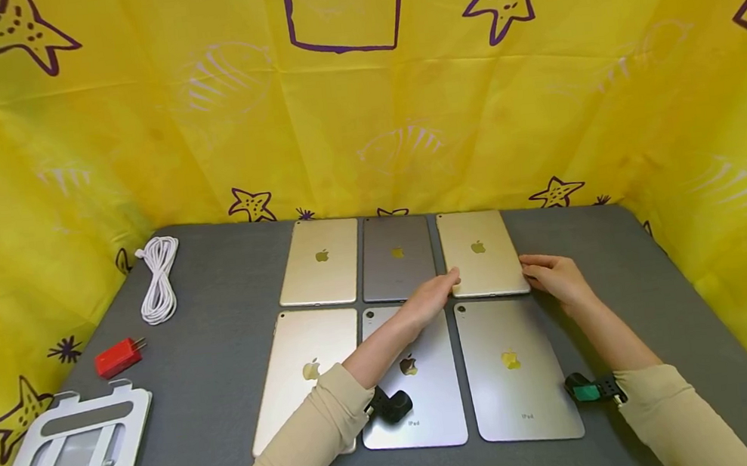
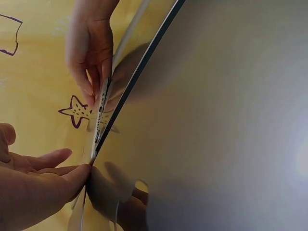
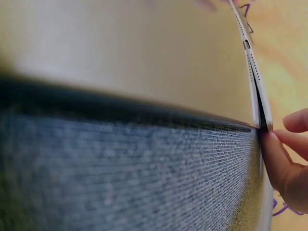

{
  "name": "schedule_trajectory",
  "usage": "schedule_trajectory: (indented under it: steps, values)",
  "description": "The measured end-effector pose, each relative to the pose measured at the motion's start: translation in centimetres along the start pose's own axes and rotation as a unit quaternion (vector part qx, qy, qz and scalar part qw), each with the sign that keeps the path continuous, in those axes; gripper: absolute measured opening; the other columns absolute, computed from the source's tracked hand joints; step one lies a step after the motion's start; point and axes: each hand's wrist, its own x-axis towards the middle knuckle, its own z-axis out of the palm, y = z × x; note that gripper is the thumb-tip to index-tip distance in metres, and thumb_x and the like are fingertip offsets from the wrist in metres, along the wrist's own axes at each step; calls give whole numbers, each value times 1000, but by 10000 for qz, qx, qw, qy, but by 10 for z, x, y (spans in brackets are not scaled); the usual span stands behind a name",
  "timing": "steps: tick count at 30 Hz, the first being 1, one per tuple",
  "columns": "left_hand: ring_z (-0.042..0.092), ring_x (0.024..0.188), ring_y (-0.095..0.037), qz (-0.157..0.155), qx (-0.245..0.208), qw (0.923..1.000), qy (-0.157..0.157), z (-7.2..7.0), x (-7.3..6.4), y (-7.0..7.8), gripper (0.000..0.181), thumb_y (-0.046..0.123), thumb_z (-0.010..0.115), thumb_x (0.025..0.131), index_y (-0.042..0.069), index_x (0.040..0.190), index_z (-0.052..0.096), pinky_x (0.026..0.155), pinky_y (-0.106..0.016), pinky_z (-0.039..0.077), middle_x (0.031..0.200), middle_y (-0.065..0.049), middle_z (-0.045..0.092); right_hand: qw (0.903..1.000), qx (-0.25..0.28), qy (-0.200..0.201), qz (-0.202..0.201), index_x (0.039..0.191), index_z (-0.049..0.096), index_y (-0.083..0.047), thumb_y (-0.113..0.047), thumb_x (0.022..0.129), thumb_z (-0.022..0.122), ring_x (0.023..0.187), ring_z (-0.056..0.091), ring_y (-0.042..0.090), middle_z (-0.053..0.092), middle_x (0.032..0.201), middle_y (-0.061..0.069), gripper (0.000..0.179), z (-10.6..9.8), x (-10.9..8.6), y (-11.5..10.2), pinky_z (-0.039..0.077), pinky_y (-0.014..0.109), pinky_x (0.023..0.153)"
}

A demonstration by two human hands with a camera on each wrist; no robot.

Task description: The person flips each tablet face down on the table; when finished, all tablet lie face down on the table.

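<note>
A gold iPad [image 1: 481, 252] lies face down at the back right of two rows of tablets. At its near left corner, my left hand [image 1: 432, 295] touches the edge with extended fingers; the left wrist view shows those fingers [image 2: 72, 175] against the rim. My right hand [image 1: 556, 278] touches the opposite side near the right corner, its fingertips [image 3: 272, 144] on the edge in the right wrist view. Just in front lies a silver iPad [image 1: 518, 370]. Under my left forearm, another silver iPad [image 1: 425, 395] is partly covered.
A grey iPad [image 1: 396, 257] and a gold iPad [image 1: 322, 261] fill the back row; another gold iPad [image 1: 304, 354] lies front left. On the table's left are a coiled white cable [image 1: 159, 278], a red charger [image 1: 119, 358] and a folded white stand [image 1: 75, 454]. A yellow curtain [image 1: 361, 113] surrounds the table.
</note>
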Motion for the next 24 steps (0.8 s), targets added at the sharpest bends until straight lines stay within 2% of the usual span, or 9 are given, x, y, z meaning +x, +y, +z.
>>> schedule_trajectory:
  steps: [3,7,9,12,16,21,24]
  values:
    - [46,131,-26,20,71,10000,40,0,0,0,59,51,35,102,10,137,57,110,-43,33,142,-7,52,9975,-690,125,-90,139,48,6,-17,100,53,106,61,13,47,140,27,45,0,0,-1,50,17,81]
    - [39,137,-27,-17,128,9999,10,-1,0,0,62,54,35,101,10,141,52,112,-44,29,146,-7,48,9853,-1666,261,-282,136,54,2,-21,98,53,118,56,36,52,136,26,44,0,-1,-2,50,37,89]
    - [36,138,-28,-41,168,9998,-27,-1,0,0,66,56,35,100,10,144,48,113,-45,27,148,-8,46,9773,-2047,318,-436,134,56,2,-21,98,53,120,53,41,55,132,26,43,0,-1,-3,48,46,91]
    - [35,139,-29,-47,247,9996,-84,-2,0,-1,69,59,34,99,9,146,45,114,-46,26,149,-9,44,9655,-2480,370,-697,131,59,3,-21,97,53,119,52,45,58,127,28,41,1,-1,-5,47,52,90]
    - [45,132,-30,-4,117,9998,-139,-6,-2,-2,64,54,36,101,6,142,48,110,-45,33,142,-13,50,9573,-2692,375,-988,129,60,5,-19,97,53,112,57,44,60,124,28,40,5,-1,-10,49,52,87]
    - [56,120,-30,115,-745,9971,-44,-16,-4,1,49,35,46,102,1,137,52,99,-38,46,133,-19,56,9573,-2558,419,-1279,129,61,2,-20,98,53,106,60,41,64,119,26,39,12,-2,-16,49,50,83]
    - [57,118,-31,383,-1001,9941,166,-26,-5,3,41,27,48,102,0,133,56,96,-39,49,132,-20,57,9608,-2333,529,-1399,129,62,-2,-21,99,51,107,59,39,64,119,24,38,19,0,-22,48,49,83]
